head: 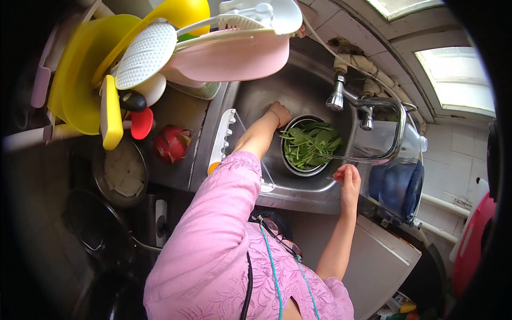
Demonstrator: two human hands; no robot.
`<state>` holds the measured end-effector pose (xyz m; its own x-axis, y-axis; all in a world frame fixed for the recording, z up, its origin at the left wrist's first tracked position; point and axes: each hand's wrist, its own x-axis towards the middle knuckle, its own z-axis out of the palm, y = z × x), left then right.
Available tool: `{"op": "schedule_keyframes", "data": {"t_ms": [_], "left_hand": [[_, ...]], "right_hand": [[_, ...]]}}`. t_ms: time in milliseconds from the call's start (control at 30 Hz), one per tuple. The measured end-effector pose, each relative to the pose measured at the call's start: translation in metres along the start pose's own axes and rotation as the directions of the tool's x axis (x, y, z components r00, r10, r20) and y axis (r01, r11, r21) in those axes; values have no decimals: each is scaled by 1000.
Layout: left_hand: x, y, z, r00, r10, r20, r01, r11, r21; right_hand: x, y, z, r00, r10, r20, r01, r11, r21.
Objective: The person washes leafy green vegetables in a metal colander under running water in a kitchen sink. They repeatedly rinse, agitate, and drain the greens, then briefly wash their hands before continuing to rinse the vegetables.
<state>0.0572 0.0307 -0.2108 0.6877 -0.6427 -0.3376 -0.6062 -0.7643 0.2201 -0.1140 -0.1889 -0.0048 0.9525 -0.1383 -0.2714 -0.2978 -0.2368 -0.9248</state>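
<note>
Inside a stainless-steel sink, my left hand is curled near the basin floor, just beyond a metal bowl. Its fingers are mostly turned away, so I cannot tell whether it holds anything. Green leafy vegetables with long stems fill the bowl, which seems nested with another metal vessel. My right hand hovers by the sink's right front rim, fingertips drawn together, with nothing visible in them. From the curved tap spout a thin stream of water runs towards the leaves.
A white corner rack stands at the sink's left. On the left counter lies a dragon fruit, near a pan of pale slices. Hanging utensils and a pink basin overhang the upper left. Plastic jugs stand right.
</note>
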Motion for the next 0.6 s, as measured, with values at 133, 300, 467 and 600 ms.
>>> {"op": "schedule_keyframes", "data": {"t_ms": [133, 300, 467, 600], "left_hand": [[15, 4, 3, 992, 29, 119, -35, 998, 43], [23, 2, 4, 988, 75, 132, -80, 996, 34], [22, -3, 1, 976, 156, 152, -170, 982, 82], [25, -4, 0, 962, 204, 183, -227, 967, 118]], "right_hand": [[-2, 0, -1, 1000, 14, -12, -14, 1000, -1], [-3, 3, 2, 1000, 28, -11, -28, 1000, -4], [-2, 6, 4, 999, 34, -26, -34, 999, -16], [-1, 8, 5, 999, 34, -22, -35, 999, -24]]}}
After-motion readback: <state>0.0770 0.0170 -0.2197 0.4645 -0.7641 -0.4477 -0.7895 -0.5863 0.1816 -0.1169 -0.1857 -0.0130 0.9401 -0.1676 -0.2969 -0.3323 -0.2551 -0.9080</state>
